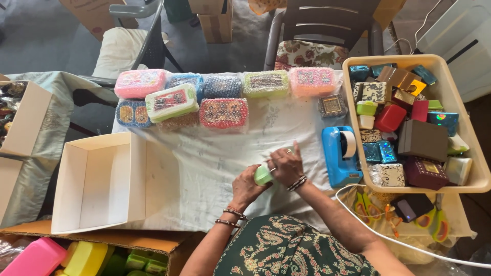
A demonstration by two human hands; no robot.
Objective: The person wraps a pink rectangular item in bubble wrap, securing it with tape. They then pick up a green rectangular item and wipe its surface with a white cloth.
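At the near edge of the desk [215, 168], covered with a white cloth, the left hand [247, 188] and the right hand [286, 164] are together, both closed around a small light green box [263, 175] that sits just above the cloth.

Below the near left corner, a brown carton [153, 241] holds pink, yellow and green plastic boxes. On the left part of the desk an open white cardboard box [97, 181] lies with nothing inside.

Just to the right of the hands stands a blue tape dispenser [340, 153] with a roll of clear tape. Beside it, at the right edge, a cream plastic tray [463, 110] is full of small gift boxes: red, maroon, brown, shiny blue, gold and patterned ones. Near the tray's front corner lie scissors [434, 225] with green and yellow handles, and a white cable [388, 237] runs past them.

Along the far edge, two rows of bubble-wrapped boxes [223, 112] rest close together, in pink, green, blue and red.

Behind the desk there are two chairs [327, 25] with cushions and more cardboard cartons [215, 20] on a grey floor.
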